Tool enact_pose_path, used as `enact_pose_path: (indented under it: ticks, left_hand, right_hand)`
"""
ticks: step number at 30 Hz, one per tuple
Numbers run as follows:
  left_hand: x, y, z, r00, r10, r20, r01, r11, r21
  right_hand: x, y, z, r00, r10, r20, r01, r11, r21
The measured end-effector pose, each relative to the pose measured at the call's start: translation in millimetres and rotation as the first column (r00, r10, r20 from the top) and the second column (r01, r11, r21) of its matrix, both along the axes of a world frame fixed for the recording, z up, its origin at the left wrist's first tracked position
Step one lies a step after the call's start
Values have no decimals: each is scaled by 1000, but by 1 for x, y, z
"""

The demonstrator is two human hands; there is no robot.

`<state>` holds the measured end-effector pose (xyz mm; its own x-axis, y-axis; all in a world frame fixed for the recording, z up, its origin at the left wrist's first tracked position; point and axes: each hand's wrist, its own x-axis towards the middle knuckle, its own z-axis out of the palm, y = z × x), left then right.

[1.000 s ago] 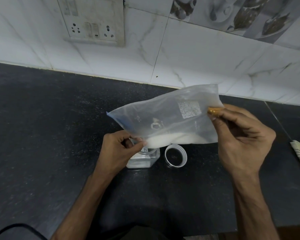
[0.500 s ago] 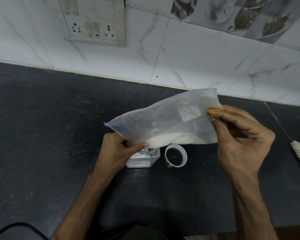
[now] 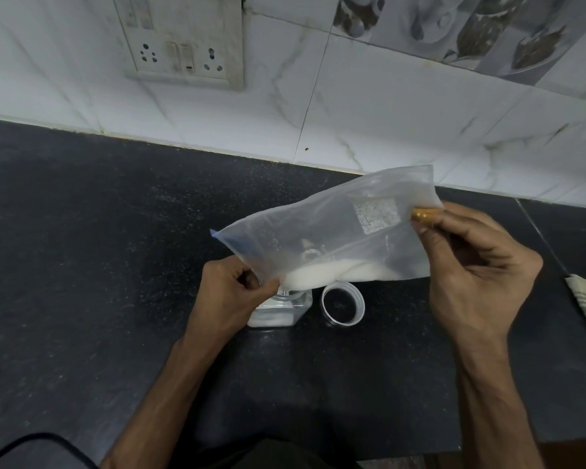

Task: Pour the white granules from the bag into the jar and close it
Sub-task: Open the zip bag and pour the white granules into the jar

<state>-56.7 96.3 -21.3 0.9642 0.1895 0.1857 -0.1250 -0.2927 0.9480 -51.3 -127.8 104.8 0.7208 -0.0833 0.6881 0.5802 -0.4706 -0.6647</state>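
Hands pinching bag (image 3: 318, 242): left hand (image 3: 232, 292) low, right hand (image 3: 471, 272) high.
Long axis slopes down leftward; mouth corner sits over the jar (image 3: 278, 313) on the tabletop (image 3: 82, 265).

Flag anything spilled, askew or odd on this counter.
Nothing stands out. The left hand and right hand hold the bag tilted over the jar. Its lid lies off beside it, as a pour needs. No spilled heap shows on the counter, though its speckles could hide stray grains.
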Motion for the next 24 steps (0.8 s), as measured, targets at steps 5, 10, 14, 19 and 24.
enact_pose_path:
  ticks: [5, 10, 14, 19, 24]
  left_hand:
    - [0, 1, 9, 1000, -19, 21, 18, 999, 32]
    - [-1, 1, 10, 1000, -14, 28, 13, 1000, 28]
    - [-1, 1, 12, 999, -31, 39, 30, 999, 31]
    - [-3, -1, 15, 997, -48, 61, 47, 999, 18]
    - [-2, 1, 11, 999, -14, 46, 12, 999, 42]
  right_hand:
    - [0, 0, 0, 1000, 10, 1, -10, 1000, -7]
    - [1, 0, 0, 1000, 24, -3, -24, 1000, -17]
    - [1, 1, -1, 1000, 25, -1, -25, 1000, -2]
    - [0, 0, -1, 1000, 15, 8, -15, 1000, 10]
    - [0, 1, -1, 1000, 16, 2, -16, 1000, 9]
